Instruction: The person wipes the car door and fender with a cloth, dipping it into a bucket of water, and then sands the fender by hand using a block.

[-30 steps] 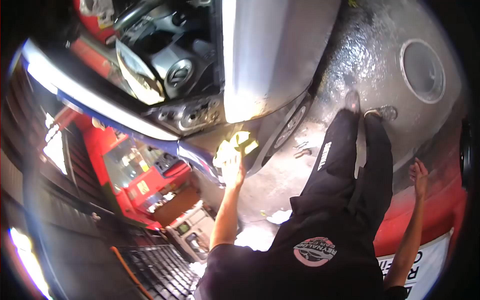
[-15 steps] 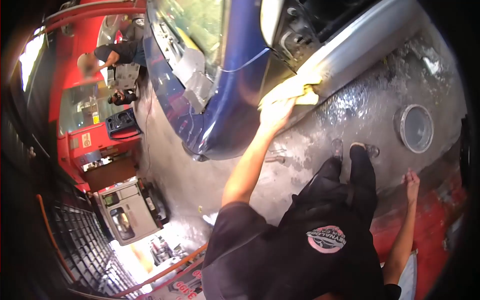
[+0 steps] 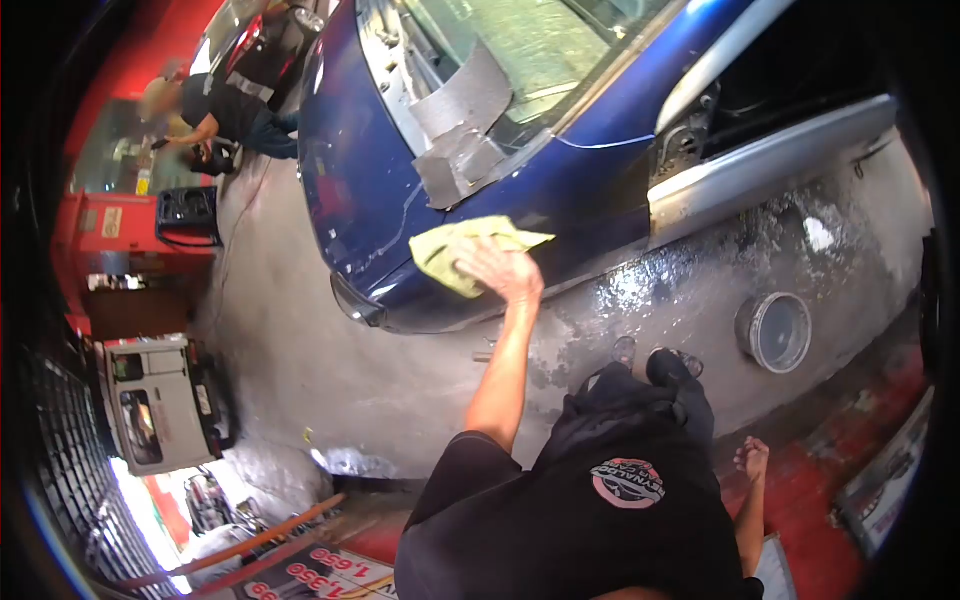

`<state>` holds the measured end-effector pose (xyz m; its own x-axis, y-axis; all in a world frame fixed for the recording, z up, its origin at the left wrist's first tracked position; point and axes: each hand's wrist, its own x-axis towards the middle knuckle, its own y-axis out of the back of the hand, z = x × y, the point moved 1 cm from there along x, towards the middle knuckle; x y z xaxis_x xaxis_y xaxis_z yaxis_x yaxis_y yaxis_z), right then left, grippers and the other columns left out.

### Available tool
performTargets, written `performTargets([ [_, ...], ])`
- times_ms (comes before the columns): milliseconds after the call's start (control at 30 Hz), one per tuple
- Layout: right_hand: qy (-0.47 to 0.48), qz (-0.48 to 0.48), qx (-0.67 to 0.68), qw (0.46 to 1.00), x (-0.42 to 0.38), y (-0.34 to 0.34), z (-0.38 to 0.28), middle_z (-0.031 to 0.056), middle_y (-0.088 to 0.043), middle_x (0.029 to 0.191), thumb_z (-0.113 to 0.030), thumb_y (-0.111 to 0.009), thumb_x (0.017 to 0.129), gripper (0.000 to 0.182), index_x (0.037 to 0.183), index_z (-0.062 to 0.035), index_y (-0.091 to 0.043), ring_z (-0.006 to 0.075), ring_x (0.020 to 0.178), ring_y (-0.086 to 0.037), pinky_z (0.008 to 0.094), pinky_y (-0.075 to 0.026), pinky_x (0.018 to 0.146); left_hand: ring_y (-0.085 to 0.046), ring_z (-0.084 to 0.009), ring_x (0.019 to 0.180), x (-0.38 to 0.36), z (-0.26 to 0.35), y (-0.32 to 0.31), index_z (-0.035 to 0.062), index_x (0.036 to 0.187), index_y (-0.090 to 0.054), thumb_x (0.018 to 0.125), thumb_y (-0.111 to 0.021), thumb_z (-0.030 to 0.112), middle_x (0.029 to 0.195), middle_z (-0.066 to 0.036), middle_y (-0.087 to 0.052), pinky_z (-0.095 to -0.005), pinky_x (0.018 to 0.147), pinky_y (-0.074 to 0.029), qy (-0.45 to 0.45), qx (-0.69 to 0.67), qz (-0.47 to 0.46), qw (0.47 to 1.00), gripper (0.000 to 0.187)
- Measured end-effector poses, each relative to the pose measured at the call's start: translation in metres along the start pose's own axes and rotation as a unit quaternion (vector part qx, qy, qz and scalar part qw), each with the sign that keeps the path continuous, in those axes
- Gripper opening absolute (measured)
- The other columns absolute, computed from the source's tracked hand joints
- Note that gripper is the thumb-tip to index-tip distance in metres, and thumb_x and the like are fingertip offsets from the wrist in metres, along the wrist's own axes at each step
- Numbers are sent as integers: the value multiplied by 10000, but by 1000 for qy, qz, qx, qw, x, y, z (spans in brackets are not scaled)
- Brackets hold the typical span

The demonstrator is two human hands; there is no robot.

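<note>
A yellow cloth (image 3: pixel 440 255) lies against the blue car's front fender (image 3: pixel 570 210), below the windshield corner. My left hand (image 3: pixel 500 270) holds it there, palm down with the fingers stretched over it. Grey tape or sheet pieces (image 3: pixel 465 160) cover the car's corner just above the cloth. My right hand (image 3: pixel 752 458) hangs low at the right, its fingers curled in with nothing seen in them, away from the car.
The car's silver-edged door (image 3: pixel 770 160) stands at the upper right over wet floor (image 3: pixel 650 285). A round bucket (image 3: pixel 780 333) is beyond my feet. Another person (image 3: pixel 220 110) bends by a car at the upper left. A beige van (image 3: pixel 150 405) shows at the left.
My left hand and the cloth have moved from the door area leftward and down onto the front fender. My right hand is lower and more curled. The view has shifted.
</note>
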<state>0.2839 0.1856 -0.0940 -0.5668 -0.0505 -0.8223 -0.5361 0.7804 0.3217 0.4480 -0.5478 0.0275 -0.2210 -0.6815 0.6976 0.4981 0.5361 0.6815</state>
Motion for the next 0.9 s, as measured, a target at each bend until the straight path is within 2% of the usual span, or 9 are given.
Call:
performTargets([
  [67, 25, 18, -27, 999, 10, 5, -28, 21, -619, 699, -181, -536, 1073, 160, 944, -109, -597, 133, 528, -590, 281, -450, 450, -262, -539, 1505, 23, 30, 6, -31, 1438, -501, 945, -560, 155, 1555, -329, -395, -707, 1216, -157, -4, -20, -2, 1000, 531],
  [133, 151, -58, -5, 987, 70, 23, -20, 34, -633, 733, -162, -533, 1050, 111, 1062, -93, -620, 135, 537, -590, 267, -434, 461, -326, -495, 1472, 55, 56, 22, -36, 1366, -567, 890, -616, 193, 1503, -293, -458, -684, 1206, -193, -7, -58, -22, 998, 531],
  [233, 183, -50, -87, 978, 65, 6, -103, 51, -649, 766, -169, -557, 1038, 183, 1120, -31, -645, 134, 565, -596, 276, -447, 488, -424, -458, 1375, 99, 84, 30, -46, 1333, -588, 865, -611, 216, 1426, -269, -525, -623, 1165, -277, 2, -127, -54, 990, 537],
  [333, 206, -27, -110, 972, 35, -42, -180, 65, -677, 817, -178, -570, 1033, 303, 1256, 12, -647, 136, 614, -626, 288, -474, 527, -454, -456, 1357, 114, 115, 35, -79, 1398, -547, 890, -555, 163, 1411, -293, -537, -601, 1166, -295, -49, -168, -22, 984, 562],
  [433, 230, -49, -167, 958, 23, -77, -219, 58, -682, 857, -186, -606, 1013, 347, 1295, 6, -666, 137, 661, -638, 282, -479, 553, -362, -484, 1454, 95, 117, 36, -53, 1459, -506, 871, -571, 187, 1523, -292, -452, -622, 1208, -244, -71, -154, -72, 983, 639],
  [567, 277, -108, -231, 926, 15, -96, -239, 53, -680, 844, -198, -612, 1013, 351, 1283, 19, -667, 138, 656, -640, 281, -479, 567, -230, -481, 1548, 36, 54, 22, 15, 1541, -448, 876, -596, 244, 1659, -239, -317, -654, 1233, -167, -80, -118, -78, 987, 718],
  [633, 271, -111, -234, 927, 11, -94, -236, 49, -673, 828, -195, -608, 1016, 365, 1303, 27, -649, 135, 646, -633, 277, -477, 565, -184, -467, 1576, 8, 4, 16, 12, 1566, -406, 919, -575, 232, 1678, -237, -294, -667, 1243, -114, 2, -57, -115, 992, 704],
  [767, 210, -94, -216, 949, 1, -60, -213, 56, -682, 821, -179, -601, 1023, 391, 1351, 33, -612, 137, 661, -650, 277, -487, 567, -133, -489, 1581, 0, -118, 11, 52, 1609, -342, 977, -507, 174, 1700, -245, -235, -652, 1257, -79, 123, -37, 47, 991, 664],
  [900, 164, -87, -188, 964, 3, -10, -180, 66, -689, 816, -153, -604, 1023, 359, 1325, 41, -617, 145, 677, -668, 275, -497, 580, -217, -498, 1542, 2, -214, 15, -79, 1549, -357, 1095, -397, 281, 1628, -336, -301, -570, 1277, -172, 373, -73, 134, 915, 581],
])
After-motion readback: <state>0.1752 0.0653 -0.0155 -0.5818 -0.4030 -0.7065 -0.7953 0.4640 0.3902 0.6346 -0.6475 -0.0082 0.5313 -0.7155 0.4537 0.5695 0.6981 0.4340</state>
